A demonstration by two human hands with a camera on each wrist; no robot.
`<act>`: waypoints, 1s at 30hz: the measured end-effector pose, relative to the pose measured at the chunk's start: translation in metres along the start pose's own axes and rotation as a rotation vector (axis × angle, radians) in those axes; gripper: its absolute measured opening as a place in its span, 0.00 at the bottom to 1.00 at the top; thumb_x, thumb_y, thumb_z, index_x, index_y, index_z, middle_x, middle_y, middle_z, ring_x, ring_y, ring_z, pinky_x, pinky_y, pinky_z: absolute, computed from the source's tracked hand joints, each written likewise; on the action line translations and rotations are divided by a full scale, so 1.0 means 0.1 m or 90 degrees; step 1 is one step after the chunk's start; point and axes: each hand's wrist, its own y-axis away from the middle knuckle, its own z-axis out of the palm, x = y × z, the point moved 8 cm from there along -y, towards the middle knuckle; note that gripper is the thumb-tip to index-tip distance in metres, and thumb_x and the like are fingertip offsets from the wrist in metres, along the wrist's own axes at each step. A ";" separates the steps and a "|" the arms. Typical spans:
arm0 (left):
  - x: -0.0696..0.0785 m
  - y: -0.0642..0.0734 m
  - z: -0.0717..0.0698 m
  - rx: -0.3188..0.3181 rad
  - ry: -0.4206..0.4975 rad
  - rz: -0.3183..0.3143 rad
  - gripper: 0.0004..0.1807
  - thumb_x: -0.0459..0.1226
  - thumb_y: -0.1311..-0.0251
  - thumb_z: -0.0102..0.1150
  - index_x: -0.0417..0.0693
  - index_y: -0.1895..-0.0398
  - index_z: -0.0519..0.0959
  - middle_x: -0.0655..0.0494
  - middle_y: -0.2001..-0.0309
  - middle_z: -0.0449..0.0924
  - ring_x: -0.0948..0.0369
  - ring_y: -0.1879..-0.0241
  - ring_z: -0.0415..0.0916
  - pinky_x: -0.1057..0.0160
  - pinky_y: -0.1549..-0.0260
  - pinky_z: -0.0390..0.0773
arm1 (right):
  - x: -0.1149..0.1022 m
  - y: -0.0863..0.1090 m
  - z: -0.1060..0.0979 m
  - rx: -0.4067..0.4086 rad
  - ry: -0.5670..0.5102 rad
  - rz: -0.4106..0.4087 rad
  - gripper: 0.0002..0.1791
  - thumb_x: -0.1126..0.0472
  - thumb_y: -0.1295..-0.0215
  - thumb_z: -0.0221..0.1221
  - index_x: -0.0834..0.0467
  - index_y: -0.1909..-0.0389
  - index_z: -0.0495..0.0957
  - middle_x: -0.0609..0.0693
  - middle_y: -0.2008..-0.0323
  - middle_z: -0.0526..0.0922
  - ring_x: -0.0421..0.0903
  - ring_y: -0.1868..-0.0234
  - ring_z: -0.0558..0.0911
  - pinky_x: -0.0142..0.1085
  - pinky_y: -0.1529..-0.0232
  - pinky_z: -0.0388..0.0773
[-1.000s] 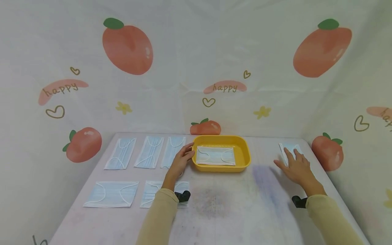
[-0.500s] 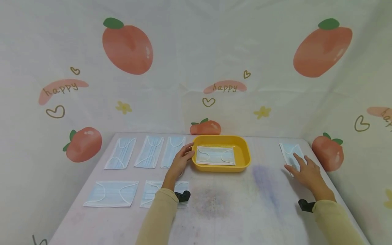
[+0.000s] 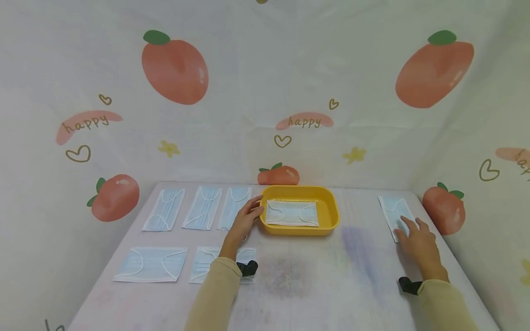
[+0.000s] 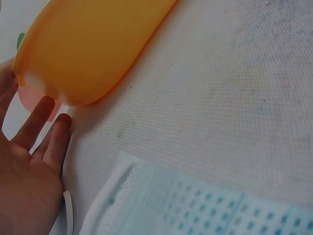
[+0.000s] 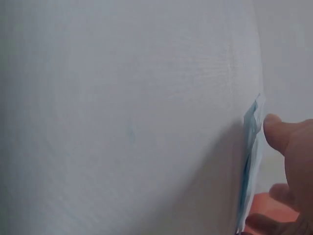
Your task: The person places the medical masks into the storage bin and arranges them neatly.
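My left hand [image 3: 241,226] rests its outstretched fingers against the left end of a yellow tray [image 3: 329,214]. In the left wrist view, fingertips [image 4: 46,104] touch the outside of the tray's wall. Inside the tray lies one pale blue face mask [image 3: 291,213] with white ear loops. Far to the right, my right hand [image 3: 422,248] is over the near end of another face mask [image 3: 393,209], its fingers spread and loosely bent. The right wrist view has the thumb [image 5: 276,132] beside that mask's edge; whether the other fingers touch it I cannot tell.
Three upright masks, one a left mask [image 3: 163,210], line the table's back left. Nearer lie a sideways mask [image 3: 152,264] and a mask [image 3: 203,264] partly under my left forearm. A fruit-printed cloth [image 3: 232,92] walls the back and sides.
My right hand has drawn back toward me and slightly right, uncovering more of the right-hand mask. My left hand stays at the tray. The head view has tilted slightly.
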 end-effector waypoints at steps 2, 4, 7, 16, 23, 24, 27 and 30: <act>-0.01 0.00 0.00 0.000 -0.001 0.001 0.25 0.41 0.26 0.55 0.61 0.27 0.70 0.45 0.26 0.68 0.46 0.27 0.66 0.45 0.26 0.66 | 0.01 0.01 -0.01 0.012 -0.005 0.020 0.36 0.52 0.24 0.49 0.63 0.22 0.52 0.79 0.26 0.44 0.85 0.32 0.54 0.78 0.37 0.59; -0.01 0.00 0.00 0.001 -0.002 0.000 0.25 0.42 0.26 0.55 0.61 0.28 0.70 0.46 0.26 0.68 0.47 0.27 0.66 0.45 0.26 0.67 | 0.01 0.02 -0.03 0.025 -0.009 0.027 0.36 0.54 0.24 0.50 0.64 0.23 0.53 0.80 0.27 0.45 0.85 0.33 0.55 0.77 0.36 0.60; -0.02 0.00 -0.01 0.002 -0.009 -0.005 0.25 0.43 0.26 0.55 0.63 0.28 0.71 0.47 0.27 0.68 0.48 0.27 0.67 0.46 0.27 0.67 | 0.02 0.02 -0.04 0.043 -0.009 0.027 0.35 0.57 0.25 0.51 0.66 0.23 0.53 0.81 0.28 0.48 0.84 0.35 0.58 0.76 0.37 0.61; 0.00 0.00 0.00 -0.002 -0.012 0.001 0.26 0.44 0.27 0.56 0.61 0.27 0.70 0.46 0.27 0.68 0.47 0.27 0.66 0.45 0.27 0.67 | 0.08 0.01 -0.04 0.050 -0.063 0.119 0.38 0.61 0.27 0.56 0.68 0.23 0.51 0.79 0.28 0.50 0.79 0.32 0.58 0.72 0.32 0.60; 0.04 -0.02 0.02 -0.010 -0.006 0.003 0.27 0.42 0.25 0.54 0.57 0.25 0.67 0.44 0.25 0.66 0.46 0.26 0.66 0.44 0.26 0.66 | 0.07 -0.02 -0.09 0.058 -0.108 0.145 0.40 0.62 0.29 0.57 0.69 0.23 0.51 0.81 0.32 0.55 0.76 0.36 0.60 0.71 0.32 0.62; 0.03 -0.01 0.02 -0.010 -0.005 0.001 0.27 0.42 0.25 0.54 0.58 0.25 0.68 0.44 0.25 0.66 0.46 0.26 0.66 0.45 0.26 0.66 | 0.06 -0.02 -0.10 0.059 -0.112 0.143 0.40 0.62 0.29 0.57 0.70 0.23 0.51 0.81 0.32 0.56 0.76 0.37 0.62 0.70 0.32 0.63; 0.03 0.00 0.01 -0.006 -0.001 0.000 0.26 0.43 0.26 0.55 0.59 0.26 0.69 0.45 0.26 0.67 0.47 0.27 0.67 0.45 0.27 0.67 | 0.08 -0.04 -0.09 0.055 -0.125 0.140 0.40 0.63 0.30 0.58 0.71 0.24 0.51 0.80 0.33 0.61 0.75 0.37 0.65 0.69 0.33 0.66; 0.02 0.01 0.00 -0.003 -0.001 -0.002 0.26 0.43 0.26 0.56 0.61 0.27 0.70 0.46 0.27 0.68 0.47 0.27 0.67 0.46 0.27 0.68 | 0.09 -0.04 -0.07 0.051 -0.126 0.131 0.39 0.62 0.30 0.57 0.73 0.25 0.52 0.80 0.35 0.66 0.74 0.38 0.69 0.67 0.34 0.69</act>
